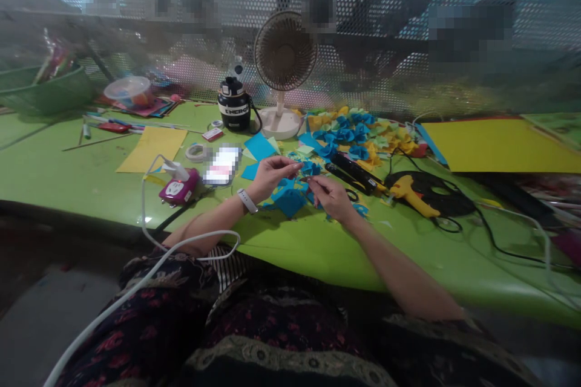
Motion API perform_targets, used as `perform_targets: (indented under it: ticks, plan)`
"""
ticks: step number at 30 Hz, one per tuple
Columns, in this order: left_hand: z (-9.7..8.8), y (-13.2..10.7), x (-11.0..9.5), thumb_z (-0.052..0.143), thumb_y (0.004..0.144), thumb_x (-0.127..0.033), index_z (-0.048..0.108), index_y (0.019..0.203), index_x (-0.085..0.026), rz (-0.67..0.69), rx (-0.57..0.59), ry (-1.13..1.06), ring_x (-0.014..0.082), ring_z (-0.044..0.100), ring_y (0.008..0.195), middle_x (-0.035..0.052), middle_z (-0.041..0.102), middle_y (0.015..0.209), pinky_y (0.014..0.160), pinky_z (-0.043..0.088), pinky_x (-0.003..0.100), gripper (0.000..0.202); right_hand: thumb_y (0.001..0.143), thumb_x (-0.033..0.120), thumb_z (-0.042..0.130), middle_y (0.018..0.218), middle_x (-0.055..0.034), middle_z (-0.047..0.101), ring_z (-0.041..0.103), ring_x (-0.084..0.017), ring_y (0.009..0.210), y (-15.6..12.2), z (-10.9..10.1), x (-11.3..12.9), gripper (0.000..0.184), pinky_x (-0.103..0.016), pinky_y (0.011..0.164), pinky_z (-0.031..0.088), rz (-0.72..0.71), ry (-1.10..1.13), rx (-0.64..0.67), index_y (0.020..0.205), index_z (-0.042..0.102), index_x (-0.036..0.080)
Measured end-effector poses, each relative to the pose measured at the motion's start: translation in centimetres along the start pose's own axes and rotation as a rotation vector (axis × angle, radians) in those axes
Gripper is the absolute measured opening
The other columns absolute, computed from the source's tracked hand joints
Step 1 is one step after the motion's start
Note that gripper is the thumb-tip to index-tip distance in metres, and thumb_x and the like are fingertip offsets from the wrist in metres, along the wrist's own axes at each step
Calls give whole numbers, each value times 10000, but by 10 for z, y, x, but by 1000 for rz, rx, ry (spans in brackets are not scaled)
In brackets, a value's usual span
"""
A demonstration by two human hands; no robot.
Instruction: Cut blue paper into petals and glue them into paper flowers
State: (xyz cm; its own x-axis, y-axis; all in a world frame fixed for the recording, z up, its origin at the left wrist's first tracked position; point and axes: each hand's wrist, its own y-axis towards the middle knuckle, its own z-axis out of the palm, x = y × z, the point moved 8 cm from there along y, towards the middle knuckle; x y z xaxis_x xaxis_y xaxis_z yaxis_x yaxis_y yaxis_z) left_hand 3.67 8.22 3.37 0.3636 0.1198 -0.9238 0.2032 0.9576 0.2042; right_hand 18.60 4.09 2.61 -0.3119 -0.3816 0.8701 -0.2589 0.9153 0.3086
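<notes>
My left hand (273,176), with a pale watch (247,200) on its wrist, has thumb and fingers pressed together over the table's middle. My right hand (332,197) pinches close beside it; whatever its fingertips hold is too small to make out. A blue paper flower (311,168) appears right at the fingertips, but I cannot tell whether either hand grips it. Below the hands lie blue paper squares (289,201) among small blue scraps. Black scissors handles (351,195) show just right of my right hand.
Blue and yellow paper flowers (358,133) are heaped behind the hands, near a fan (285,51) and a black bottle (233,110). A black hair straightener (356,172) and a yellow glue gun (414,195) lie right. Left are a phone (222,164), tape (198,152) and a purple power socket (180,188).
</notes>
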Motion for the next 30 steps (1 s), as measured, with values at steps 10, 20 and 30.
perform_targets:
  ticks: [10, 20, 30]
  plan:
    - [-4, 1, 6, 904, 581, -463, 713, 680, -140, 17, -12, -13, 73, 555, 538, 1, 657, 582, 557, 445, 230, 388, 790, 568, 722, 797, -20, 651, 561, -121, 504, 1, -6, -7, 402, -292, 490, 495, 21, 48, -101, 983, 700, 216]
    - [-6, 3, 8, 901, 594, -453, 722, 708, -137, 15, -8, -10, 80, 564, 552, 7, 659, 603, 575, 456, 240, 380, 849, 620, 616, 740, -19, 672, 561, -130, 486, 1, -3, -12, 417, -274, 435, 455, 93, 118, -80, 944, 667, 218]
    - [-5, 1, 7, 896, 595, -472, 716, 696, -140, 18, -11, 8, 77, 560, 551, 8, 661, 602, 568, 458, 235, 391, 828, 585, 671, 877, -47, 658, 603, -143, 607, 0, -10, -4, 389, -299, 536, 517, 17, 24, -137, 938, 706, 213]
